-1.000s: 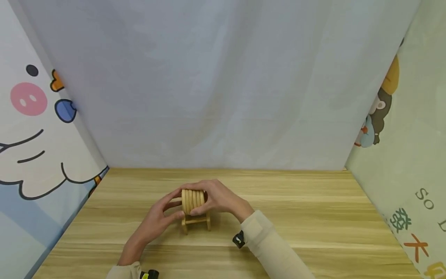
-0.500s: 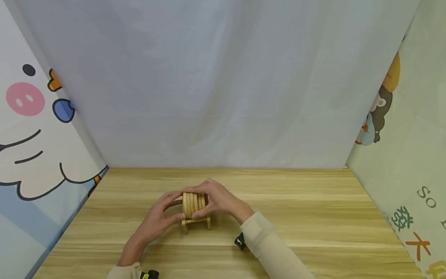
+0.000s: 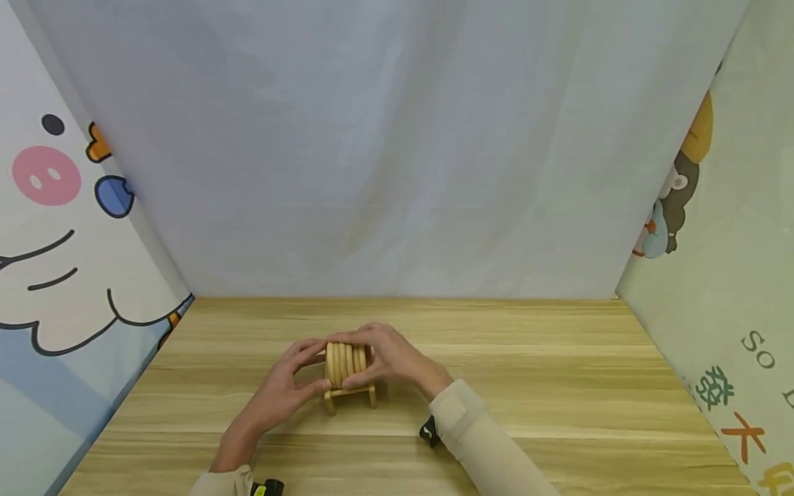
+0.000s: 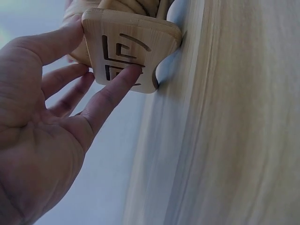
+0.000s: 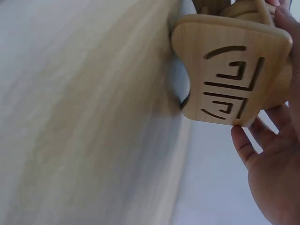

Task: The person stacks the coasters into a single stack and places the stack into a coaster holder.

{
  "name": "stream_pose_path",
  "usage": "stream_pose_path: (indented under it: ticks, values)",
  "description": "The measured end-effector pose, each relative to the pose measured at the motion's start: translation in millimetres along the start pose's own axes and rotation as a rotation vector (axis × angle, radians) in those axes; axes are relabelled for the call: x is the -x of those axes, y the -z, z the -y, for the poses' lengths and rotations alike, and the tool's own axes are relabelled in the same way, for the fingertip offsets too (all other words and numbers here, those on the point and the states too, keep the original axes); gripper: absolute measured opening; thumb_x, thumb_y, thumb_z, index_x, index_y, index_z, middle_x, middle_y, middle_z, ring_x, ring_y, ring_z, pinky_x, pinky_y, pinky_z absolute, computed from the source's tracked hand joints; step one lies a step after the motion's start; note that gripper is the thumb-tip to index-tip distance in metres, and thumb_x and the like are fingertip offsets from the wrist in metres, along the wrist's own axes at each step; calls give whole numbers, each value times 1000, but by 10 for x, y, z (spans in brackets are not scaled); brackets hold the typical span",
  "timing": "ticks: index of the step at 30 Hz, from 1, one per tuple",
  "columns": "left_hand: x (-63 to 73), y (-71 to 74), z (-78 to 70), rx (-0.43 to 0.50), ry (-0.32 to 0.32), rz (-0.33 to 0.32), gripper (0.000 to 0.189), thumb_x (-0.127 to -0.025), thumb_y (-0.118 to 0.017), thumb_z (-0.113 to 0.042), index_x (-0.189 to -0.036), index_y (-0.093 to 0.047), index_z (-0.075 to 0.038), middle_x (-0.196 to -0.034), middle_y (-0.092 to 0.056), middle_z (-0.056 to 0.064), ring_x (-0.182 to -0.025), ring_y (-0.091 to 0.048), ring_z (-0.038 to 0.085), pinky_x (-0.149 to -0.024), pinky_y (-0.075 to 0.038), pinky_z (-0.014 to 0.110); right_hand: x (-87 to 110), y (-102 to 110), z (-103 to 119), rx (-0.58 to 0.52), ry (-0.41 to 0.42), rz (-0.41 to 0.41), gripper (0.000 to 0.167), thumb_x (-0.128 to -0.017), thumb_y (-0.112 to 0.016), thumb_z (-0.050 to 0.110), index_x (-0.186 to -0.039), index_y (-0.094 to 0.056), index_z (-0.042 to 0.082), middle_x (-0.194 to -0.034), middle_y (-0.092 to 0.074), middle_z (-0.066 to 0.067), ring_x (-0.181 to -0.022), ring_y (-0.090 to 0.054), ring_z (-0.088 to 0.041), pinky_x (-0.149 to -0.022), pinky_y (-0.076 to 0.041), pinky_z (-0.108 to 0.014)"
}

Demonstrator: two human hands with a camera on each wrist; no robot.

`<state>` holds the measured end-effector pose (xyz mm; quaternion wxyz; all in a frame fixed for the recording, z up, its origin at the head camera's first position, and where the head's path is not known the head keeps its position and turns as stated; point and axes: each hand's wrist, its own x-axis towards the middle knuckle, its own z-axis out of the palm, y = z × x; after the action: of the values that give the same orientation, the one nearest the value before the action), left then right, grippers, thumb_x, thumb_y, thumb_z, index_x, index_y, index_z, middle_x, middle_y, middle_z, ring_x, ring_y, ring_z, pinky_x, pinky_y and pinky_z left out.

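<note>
A row of round wooden coasters stands on edge in a small wooden coaster rack. From the left, my left hand holds the row, thumb in front and fingers behind. My right hand grips the row's other end, thumb on the near side. In the left wrist view, one finger of the left hand rests against the carved end panel of the rack. The right wrist view has the other carved end panel, with a right fingertip at its edge. The coasters' lower edges are hidden by the rack.
The rack stands on a wood-grain table. A pale grey cloth hangs behind it, and printed cartoon panels flank both sides. Black straps or devices show at both wrists.
Both hands have lowered the coasters a little, from above the rack down into it. In the last half second the hands have barely moved.
</note>
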<state>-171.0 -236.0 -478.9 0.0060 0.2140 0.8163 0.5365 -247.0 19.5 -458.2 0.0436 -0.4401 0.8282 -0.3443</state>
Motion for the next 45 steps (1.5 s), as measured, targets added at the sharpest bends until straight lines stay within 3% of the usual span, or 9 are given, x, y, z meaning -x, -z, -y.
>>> stream_pose_path:
  ticks: [5,10,15,23,32,45]
  values:
    - [-5,-17,-9,-17,11,-14,63,-104,-78,-5,-158,-51,12,-160,-44,30,-143,-51,59,-97,-65,39,7,-40,-49,-47,12,11,69,-95,-93,33,-157,-66,21,-158,-65,-2,-137,-64,-18,-110,-54,-35]
    - [-8,-27,-16,-9,18,-13,62,-106,-77,-6,-158,-50,13,-162,-43,29,-146,-48,58,-98,-64,42,29,-66,-56,-37,3,8,69,-97,-90,35,-160,-63,23,-161,-62,-2,-145,-59,-22,-117,-51,-43]
    - [3,-28,-11,1,7,9,61,-109,-72,-8,-160,-47,13,-165,-39,30,-149,-44,60,-98,-64,42,32,-95,-36,-7,-13,0,69,-99,-88,38,-161,-62,24,-158,-64,3,-139,-62,-20,-116,-51,-45]
    - [11,-2,7,18,-35,57,60,-111,-67,-6,-164,-43,11,-168,-36,32,-152,-39,63,-101,-63,41,15,-125,22,33,-66,-48,71,-95,-92,42,-159,-65,28,-154,-68,6,-122,-67,-16,-100,-55,-34]
    - [19,9,-19,71,-5,60,60,-111,-68,-6,-163,-45,11,-168,-36,32,-152,-39,62,-103,-61,36,10,-115,34,-34,-94,-38,71,-93,-93,42,-156,-67,22,-154,-68,3,-126,-67,-17,-98,-56,-30]
    - [9,-1,-19,36,9,28,60,-108,-74,-8,-160,-50,9,-166,-41,31,-149,-45,61,-99,-62,34,19,-106,4,-69,-55,-19,67,-96,-91,36,-156,-67,18,-155,-68,1,-130,-67,-17,-104,-56,-33]
